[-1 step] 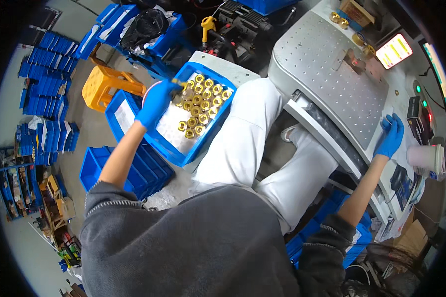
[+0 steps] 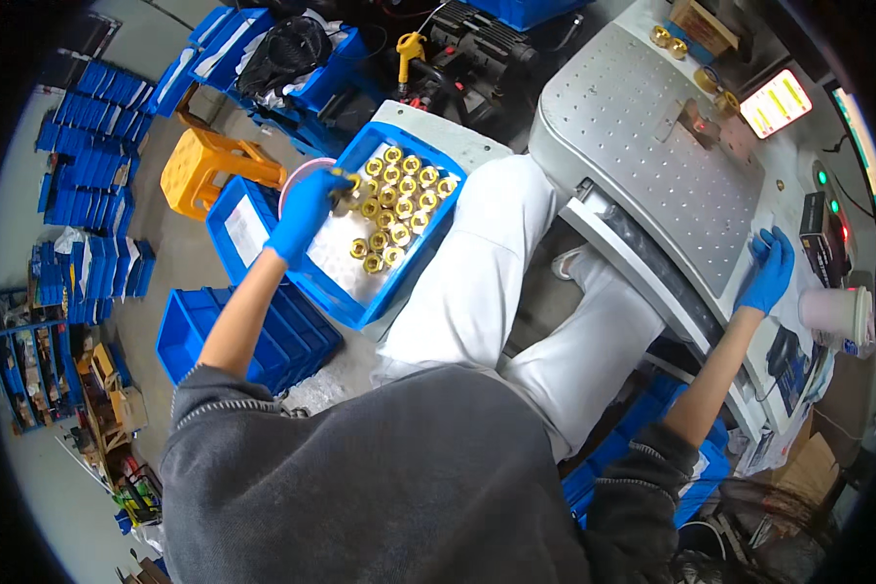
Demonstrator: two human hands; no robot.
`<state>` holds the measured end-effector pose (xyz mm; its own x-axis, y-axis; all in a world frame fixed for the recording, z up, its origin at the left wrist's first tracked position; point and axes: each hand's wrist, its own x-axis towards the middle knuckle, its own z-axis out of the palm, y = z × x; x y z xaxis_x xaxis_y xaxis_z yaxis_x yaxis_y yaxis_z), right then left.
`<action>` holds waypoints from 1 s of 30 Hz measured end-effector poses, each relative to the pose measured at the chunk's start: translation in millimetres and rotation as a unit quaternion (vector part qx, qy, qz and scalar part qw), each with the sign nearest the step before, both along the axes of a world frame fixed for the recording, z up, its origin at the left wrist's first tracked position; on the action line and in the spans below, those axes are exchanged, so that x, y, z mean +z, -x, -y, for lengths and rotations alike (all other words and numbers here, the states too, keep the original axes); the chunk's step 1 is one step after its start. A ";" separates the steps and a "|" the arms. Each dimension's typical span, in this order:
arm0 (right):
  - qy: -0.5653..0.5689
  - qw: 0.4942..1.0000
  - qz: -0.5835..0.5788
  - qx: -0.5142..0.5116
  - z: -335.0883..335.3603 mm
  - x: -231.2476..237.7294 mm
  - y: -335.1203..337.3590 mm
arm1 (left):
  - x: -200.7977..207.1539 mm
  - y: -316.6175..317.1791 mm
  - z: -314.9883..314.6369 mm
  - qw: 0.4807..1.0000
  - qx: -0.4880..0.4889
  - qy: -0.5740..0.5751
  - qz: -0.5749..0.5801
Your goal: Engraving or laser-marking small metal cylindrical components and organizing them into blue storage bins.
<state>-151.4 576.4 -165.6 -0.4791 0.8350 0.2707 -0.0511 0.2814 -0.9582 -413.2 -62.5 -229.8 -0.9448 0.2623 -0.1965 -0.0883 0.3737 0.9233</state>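
Note:
At the left, my left hand (image 2: 302,216), in a blue glove, is closed around a brass fitting (image 2: 346,185) above a blue tray (image 2: 336,310). Several round brass fittings (image 2: 387,198) stand in rows on the tray's white lining, toward its far and right sides. My right hand (image 2: 771,273), gloved in blue too, rests at the right edge of a grey perforated metal plate (image 2: 652,136). Its fingers are loosely bent and partly apart, with nothing plainly in them.
A yellow stool (image 2: 200,170) and stacked blue bins (image 2: 253,336) stand left of the tray. Beyond it hangs a yellow air gun (image 2: 411,54). On the right are a lit screen (image 2: 776,103), a whitish tub (image 2: 835,313) and a black box (image 2: 821,234).
My left hand has shifted slightly left and back with the brass fitting, showing more of a pink rim behind it. My right hand's fingers have moved slightly.

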 end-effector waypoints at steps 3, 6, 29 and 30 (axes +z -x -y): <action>-0.002 1.000 0.005 -0.020 0.3 4.4 -10.8 | -30.8 -22.4 18.4 0.999 0.045 0.015 0.026; -0.016 0.999 0.009 -0.026 0.3 4.3 -8.0 | -46.6 -35.5 30.5 0.989 0.029 0.147 -0.017; 0.005 0.999 -0.017 -0.049 -7.1 2.3 -13.9 | -67.1 -45.4 10.2 0.866 -0.171 0.367 -0.293; 0.008 0.999 -0.021 -0.042 -8.8 -0.3 -14.7 | -66.5 -44.2 8.9 0.868 -0.165 0.360 -0.298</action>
<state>-136.8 585.2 -165.9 -0.3954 0.8764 0.2748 -0.0674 0.2707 -0.9603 -369.0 -71.4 -296.3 -0.8320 0.5494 0.0770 0.5466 0.7879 0.2837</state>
